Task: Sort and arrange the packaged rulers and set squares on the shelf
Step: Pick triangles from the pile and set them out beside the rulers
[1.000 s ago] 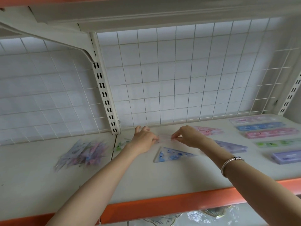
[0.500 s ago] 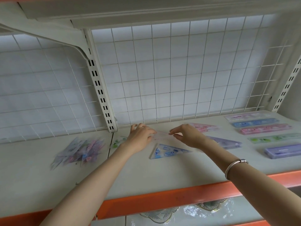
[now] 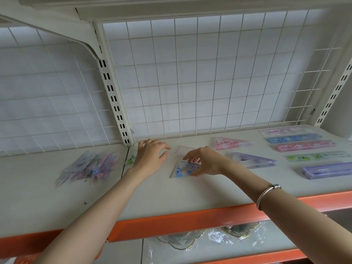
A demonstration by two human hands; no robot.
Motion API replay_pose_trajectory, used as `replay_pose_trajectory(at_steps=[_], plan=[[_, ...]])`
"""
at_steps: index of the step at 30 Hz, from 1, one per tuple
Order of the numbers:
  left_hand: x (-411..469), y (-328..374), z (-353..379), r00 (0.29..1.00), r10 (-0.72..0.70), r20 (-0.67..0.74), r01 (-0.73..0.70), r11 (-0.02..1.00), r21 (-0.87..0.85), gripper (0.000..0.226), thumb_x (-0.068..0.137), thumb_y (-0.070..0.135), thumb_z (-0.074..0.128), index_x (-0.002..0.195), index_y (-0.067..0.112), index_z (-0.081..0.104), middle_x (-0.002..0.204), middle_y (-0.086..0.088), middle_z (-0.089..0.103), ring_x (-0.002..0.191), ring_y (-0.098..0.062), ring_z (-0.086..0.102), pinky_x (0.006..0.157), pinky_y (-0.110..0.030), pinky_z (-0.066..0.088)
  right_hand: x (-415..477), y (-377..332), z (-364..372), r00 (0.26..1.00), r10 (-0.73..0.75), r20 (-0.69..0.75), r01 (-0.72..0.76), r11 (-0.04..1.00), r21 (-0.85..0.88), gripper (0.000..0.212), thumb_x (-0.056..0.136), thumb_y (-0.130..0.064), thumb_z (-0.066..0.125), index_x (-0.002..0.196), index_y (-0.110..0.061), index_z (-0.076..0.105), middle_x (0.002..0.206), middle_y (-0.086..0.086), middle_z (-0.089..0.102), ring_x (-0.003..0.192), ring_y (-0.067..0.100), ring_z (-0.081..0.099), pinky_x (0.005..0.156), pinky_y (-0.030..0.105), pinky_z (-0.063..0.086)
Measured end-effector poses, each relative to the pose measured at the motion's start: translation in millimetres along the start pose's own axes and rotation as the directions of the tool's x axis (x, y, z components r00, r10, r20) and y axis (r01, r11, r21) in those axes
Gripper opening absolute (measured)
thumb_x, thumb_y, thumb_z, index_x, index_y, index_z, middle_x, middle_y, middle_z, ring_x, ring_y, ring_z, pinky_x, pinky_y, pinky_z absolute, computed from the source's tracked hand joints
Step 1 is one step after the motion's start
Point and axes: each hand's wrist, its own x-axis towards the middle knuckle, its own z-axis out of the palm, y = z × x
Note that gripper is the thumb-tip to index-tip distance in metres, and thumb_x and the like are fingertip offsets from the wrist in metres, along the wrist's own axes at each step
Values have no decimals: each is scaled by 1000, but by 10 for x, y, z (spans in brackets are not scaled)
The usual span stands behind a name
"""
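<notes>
My right hand (image 3: 204, 162) is curled over the blue set square (image 3: 180, 171) in the middle of the shelf, fingers on top and thumb at its near edge. Just behind it lies a pale, clear-pink set square (image 3: 182, 150), flat and free of both hands. My left hand (image 3: 150, 155) hovers to its left with fingers spread, holding nothing, partly covering a green packet (image 3: 130, 160). A pink set square (image 3: 230, 143) and a purple set square (image 3: 251, 159) lie to the right.
Packaged rulers lie in a column at the far right: blue (image 3: 294, 139), pink (image 3: 304, 146), green (image 3: 318, 156), purple (image 3: 327, 169). A loose pile of packets (image 3: 89, 166) sits on the left. A wire grid backs the shelf (image 3: 171, 197), whose front lip is orange.
Both hands held the clear-pink set square at the back; it now lies on the shelf. My left hand has let go and my right hand dropped onto the blue set square.
</notes>
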Motion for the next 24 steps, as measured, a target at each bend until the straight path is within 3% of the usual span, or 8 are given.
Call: replay_pose_trajectory(at_steps=[7, 24], plan=[[-74, -97, -103, 997, -68, -26, 68, 998, -1, 24, 96, 25, 52, 117, 27, 63, 125, 10, 60, 121, -14, 46, 100, -30, 19, 7, -8, 5, 1000, -30, -4, 30, 999, 10, 43, 67, -8, 76, 109, -12, 67, 102, 5, 68, 88, 16, 61, 82, 28, 52], [-175, 28, -115, 996, -88, 13, 88, 996, 14, 26, 95, 25, 52, 119, 28, 62, 127, 9, 58, 123, -14, 44, 102, -30, 18, -20, 43, 74, 999, -37, -23, 37, 999, 22, 39, 68, -14, 76, 106, -16, 68, 105, 3, 65, 89, 14, 57, 78, 27, 51]])
